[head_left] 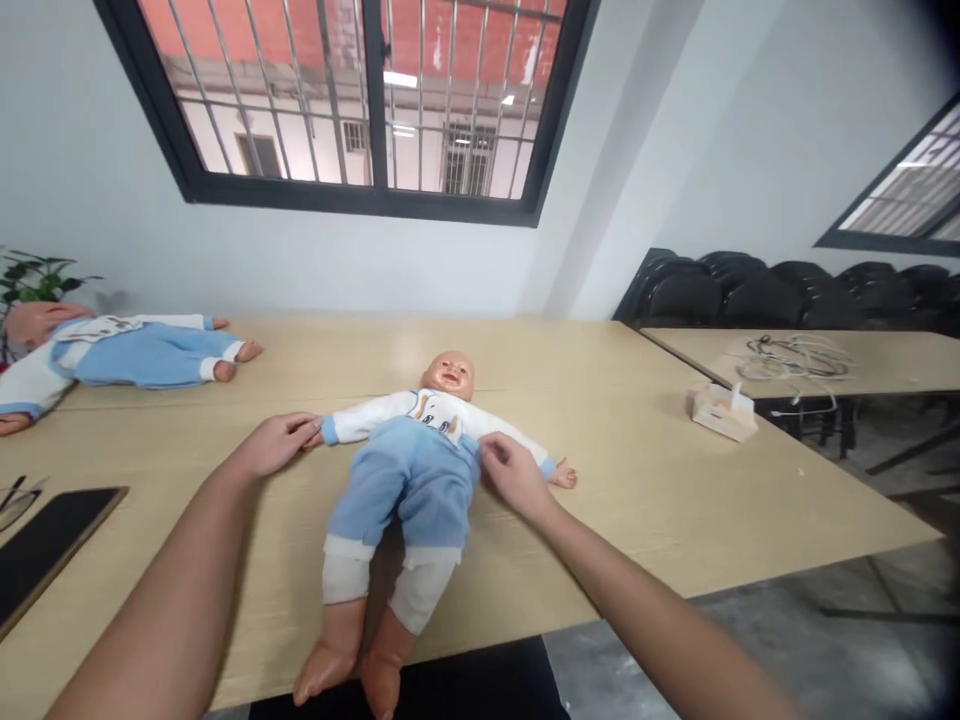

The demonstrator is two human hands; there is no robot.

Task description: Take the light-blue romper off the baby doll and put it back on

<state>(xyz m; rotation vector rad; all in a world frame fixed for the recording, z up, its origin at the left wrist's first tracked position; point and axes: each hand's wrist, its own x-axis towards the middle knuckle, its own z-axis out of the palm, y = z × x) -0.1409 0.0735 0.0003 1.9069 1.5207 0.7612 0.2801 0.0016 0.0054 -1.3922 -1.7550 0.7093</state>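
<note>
Both bare forearms reach in from the bottom edge toward a baby doll (405,480) lying face up on the wooden worktop (637,470), its head toward the window and its feet hanging just over the near edge. Far left, a dark tablet (45,545) lies flat near the worktop's edge, and behind it a second doll (127,352) in the same blue and white clothes lies on its back. Left hand (276,442): its grip is closed around the first doll's outstretched hand. Right hand (511,475): the fingers pinch the white sleeve beside the blue trousers, grasping cloth. Further right, a small pale box (724,410) sits on the worktop, well apart; beyond it, cables (795,357) lie coiled on another worktop before dark chairs (750,290).
</note>
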